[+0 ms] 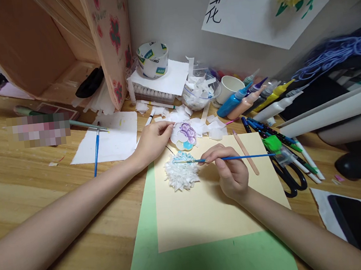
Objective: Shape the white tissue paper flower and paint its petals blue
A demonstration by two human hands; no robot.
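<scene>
My right hand [231, 170] grips a thin blue paintbrush [244, 157], held level with its tip on the blue-tinted top of a white paper flower [182, 177]. The flower lies on a cream sheet [207, 209] over a green sheet [194, 266]. My left hand [153, 141] rests its fingers on the edge of a small white palette [185, 135] holding purple and light blue paint, just above the flower.
A wooden stick [246, 153], black scissors [288, 177], markers [299, 157] and paint tubes [253, 95] lie to the right. White paper scraps [213, 127], a bowl of scraps [200, 94], a tape roll [153, 59], another brush [96, 152] on white paper, and a phone [357, 223] surround the sheets.
</scene>
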